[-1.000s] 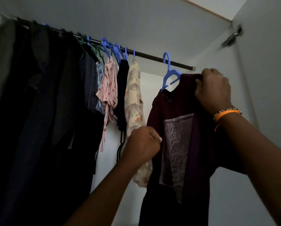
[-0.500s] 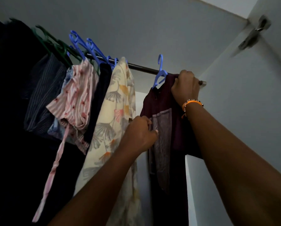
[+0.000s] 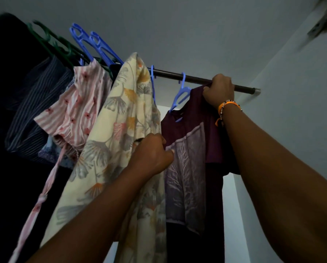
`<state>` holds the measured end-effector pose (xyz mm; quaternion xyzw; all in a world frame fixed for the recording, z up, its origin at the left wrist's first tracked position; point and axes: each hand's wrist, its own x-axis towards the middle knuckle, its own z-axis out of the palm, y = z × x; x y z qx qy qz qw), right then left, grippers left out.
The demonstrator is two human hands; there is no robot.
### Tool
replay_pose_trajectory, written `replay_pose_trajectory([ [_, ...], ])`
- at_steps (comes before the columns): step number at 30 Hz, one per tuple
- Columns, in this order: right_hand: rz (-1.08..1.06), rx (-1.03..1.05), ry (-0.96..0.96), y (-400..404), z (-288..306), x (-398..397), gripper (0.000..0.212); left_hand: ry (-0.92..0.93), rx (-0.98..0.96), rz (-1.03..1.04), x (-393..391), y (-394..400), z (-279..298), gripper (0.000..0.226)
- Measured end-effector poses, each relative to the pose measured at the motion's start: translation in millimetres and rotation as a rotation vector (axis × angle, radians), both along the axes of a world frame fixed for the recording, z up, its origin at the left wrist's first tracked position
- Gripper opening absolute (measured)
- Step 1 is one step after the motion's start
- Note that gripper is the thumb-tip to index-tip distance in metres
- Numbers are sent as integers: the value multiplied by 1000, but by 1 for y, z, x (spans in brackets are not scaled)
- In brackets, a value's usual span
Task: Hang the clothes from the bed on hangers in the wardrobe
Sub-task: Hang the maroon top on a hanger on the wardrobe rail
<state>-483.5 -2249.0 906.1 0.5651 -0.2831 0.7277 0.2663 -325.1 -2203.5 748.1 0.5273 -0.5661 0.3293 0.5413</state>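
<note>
A maroon T-shirt [image 3: 196, 114] with a pale tree print hangs on a blue hanger [image 3: 180, 93], whose hook sits over the dark wardrobe rail [image 3: 170, 74]. My right hand [image 3: 218, 90] grips the shirt's right shoulder up at the rail, an orange band on its wrist. Lower down, my left hand [image 3: 152, 153] pinches the shirt's left edge beside the print. Immediately left hangs a cream floral garment [image 3: 121, 130], touching my left hand.
Further left along the rail hang a pink striped top [image 3: 79, 111], a dark striped shirt [image 3: 33, 103] and dark clothes, on blue and green hangers [image 3: 54, 44]. The wardrobe's pale side wall [image 3: 291, 111] stands close on the right, where the rail ends.
My view has closed in and tilted up under the rail. The maroon shirt, with my right hand on it, has risen to the rail. My left hand stays on its left edge.
</note>
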Motion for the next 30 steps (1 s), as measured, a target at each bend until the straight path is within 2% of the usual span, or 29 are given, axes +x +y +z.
replay_pose_trajectory([
  [3, 68, 7, 55, 11, 0, 15, 25, 11, 19, 1, 2, 4, 0, 36],
  [5, 141, 33, 106, 19, -1, 30, 26, -10, 69, -16, 1, 8, 1, 46],
  [7, 232, 74, 149, 28, -5, 45, 24, -25, 128, -147, -5, 14, -1, 58],
  [10, 364, 126, 217, 44, -25, 60, 37, 26, 130, -374, -10, 23, -8, 69],
  [12, 486, 155, 227, 49, -41, 68, 26, 33, 138, -431, -9, 29, -15, 65],
  [14, 571, 192, 206, 52, -61, 72, 27, 46, 171, -480, -11, 44, -26, 56],
  [17, 586, 265, 217, 61, -100, 70, 22, 35, 235, -498, -13, 71, -45, 19],
  [18, 585, 291, 224, 70, -117, 67, 20, 28, 243, -485, -12, 77, -52, 16],
  [20, 602, 353, 228, 91, -157, 62, 20, 43, 262, -438, -10, 91, -69, 34],
  [22, 654, 442, 213, 108, -194, 55, 17, 105, 265, -461, -10, 110, -88, 42],
  [25, 776, 548, 174, 141, -244, 45, 11, 265, 261, -565, -12, 145, -120, 38],
  [28, 909, 634, 114, 183, -287, 38, 20, 380, 251, -618, -12, 182, -153, 34],
  [30, 938, 661, 106, 212, -308, 36, 19, 468, 270, -659, -10, 204, -170, 32],
])
